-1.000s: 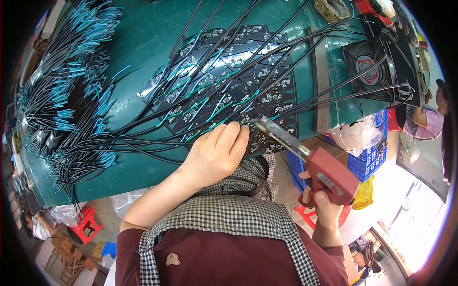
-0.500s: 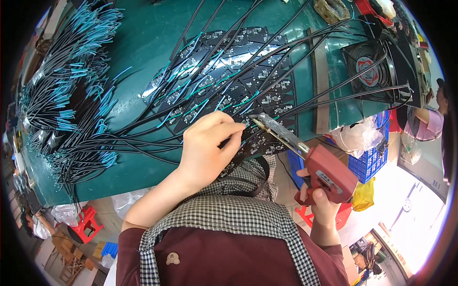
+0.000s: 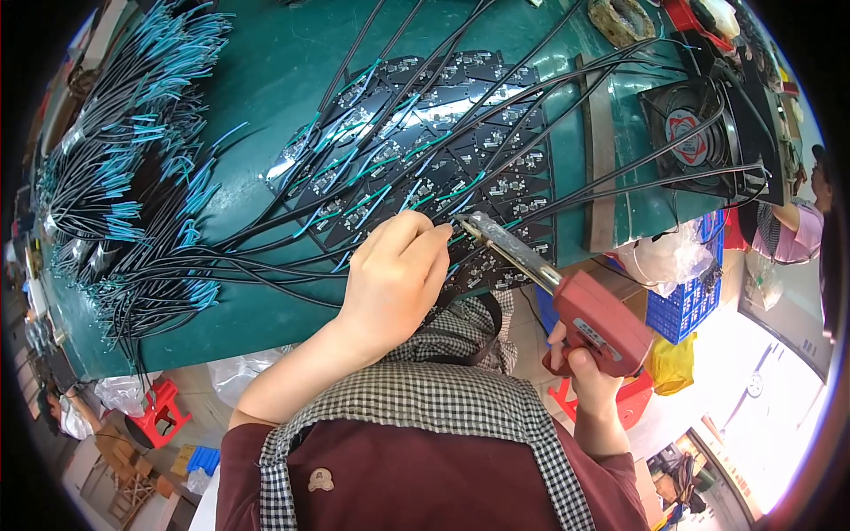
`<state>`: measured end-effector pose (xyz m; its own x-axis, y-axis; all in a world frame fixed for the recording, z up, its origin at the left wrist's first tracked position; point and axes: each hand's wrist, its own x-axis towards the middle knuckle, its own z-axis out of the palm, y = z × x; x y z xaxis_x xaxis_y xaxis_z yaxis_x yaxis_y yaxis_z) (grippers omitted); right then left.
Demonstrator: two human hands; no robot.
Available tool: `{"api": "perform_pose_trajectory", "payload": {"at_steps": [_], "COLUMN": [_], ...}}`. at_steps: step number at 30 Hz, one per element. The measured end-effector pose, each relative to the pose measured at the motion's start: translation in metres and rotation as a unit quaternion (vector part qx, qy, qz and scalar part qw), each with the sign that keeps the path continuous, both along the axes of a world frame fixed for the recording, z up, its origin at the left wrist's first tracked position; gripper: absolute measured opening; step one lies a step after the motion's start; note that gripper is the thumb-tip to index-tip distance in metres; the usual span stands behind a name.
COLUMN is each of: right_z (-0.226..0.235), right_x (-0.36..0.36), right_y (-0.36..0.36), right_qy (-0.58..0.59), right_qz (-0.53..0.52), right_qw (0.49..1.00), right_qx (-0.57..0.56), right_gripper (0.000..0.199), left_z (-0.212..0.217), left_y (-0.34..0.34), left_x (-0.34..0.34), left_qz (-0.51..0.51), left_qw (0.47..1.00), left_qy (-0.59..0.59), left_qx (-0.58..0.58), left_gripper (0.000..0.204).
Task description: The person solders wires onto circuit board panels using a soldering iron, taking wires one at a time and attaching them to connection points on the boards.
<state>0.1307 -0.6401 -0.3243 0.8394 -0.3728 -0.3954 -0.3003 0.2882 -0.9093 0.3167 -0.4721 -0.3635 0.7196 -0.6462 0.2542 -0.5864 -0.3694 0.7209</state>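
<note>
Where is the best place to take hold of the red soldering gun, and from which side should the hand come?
Probably by its red body and grip, coming from the table's near edge, as the right hand does now. The long metal barrel points away toward the circuit boards, and its tip is likely hot, so fingers belong on the thick rear part only.

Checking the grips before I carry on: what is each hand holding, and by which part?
Right hand grips the red pistol-shaped soldering gun by its handle. Left hand pinches a thin black wire near its end, at the gun's metal tip, over the black circuit boards.
</note>
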Motion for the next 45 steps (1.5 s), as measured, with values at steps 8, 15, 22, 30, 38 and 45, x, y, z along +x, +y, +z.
{"api": "perform_pose_trajectory", "payload": {"at_steps": [8, 15, 22, 30, 38, 45], "right_z": [-0.012, -0.003, 0.0, -0.003, -0.005, -0.008], "right_x": [-0.016, -0.002, -0.009, -0.002, -0.002, -0.002], "right_y": [-0.001, 0.005, 0.005, 0.01, 0.011, 0.011], "right_qy": [0.031, -0.026, -0.071, -0.037, -0.014, -0.009], "right_qz": [-0.005, -0.037, -0.127, -0.053, -0.045, -0.056], "right_qw": [0.998, 0.999, 0.983, 0.997, 0.998, 0.997], "right_qx": [-0.052, -0.004, -0.112, -0.045, -0.029, -0.052], "right_gripper": [0.055, 0.063, 0.069, 0.057, 0.049, 0.051], "left_z": [-0.002, -0.003, -0.003, -0.004, -0.008, -0.008], "left_y": [-0.003, -0.001, -0.006, 0.003, -0.002, -0.003], "left_x": [-0.001, 0.0, -0.01, -0.004, -0.005, -0.004], "left_qz": [0.001, 0.017, -0.006, 0.041, 0.032, 0.028], "left_qw": [0.999, 0.998, 0.999, 0.998, 0.997, 0.997], "left_qy": [-0.052, -0.057, -0.04, -0.047, -0.062, -0.062], "left_qx": [0.0, 0.001, 0.036, -0.034, -0.032, -0.031], "left_gripper": [0.017, 0.018, 0.017, 0.018, 0.02, 0.02]}}
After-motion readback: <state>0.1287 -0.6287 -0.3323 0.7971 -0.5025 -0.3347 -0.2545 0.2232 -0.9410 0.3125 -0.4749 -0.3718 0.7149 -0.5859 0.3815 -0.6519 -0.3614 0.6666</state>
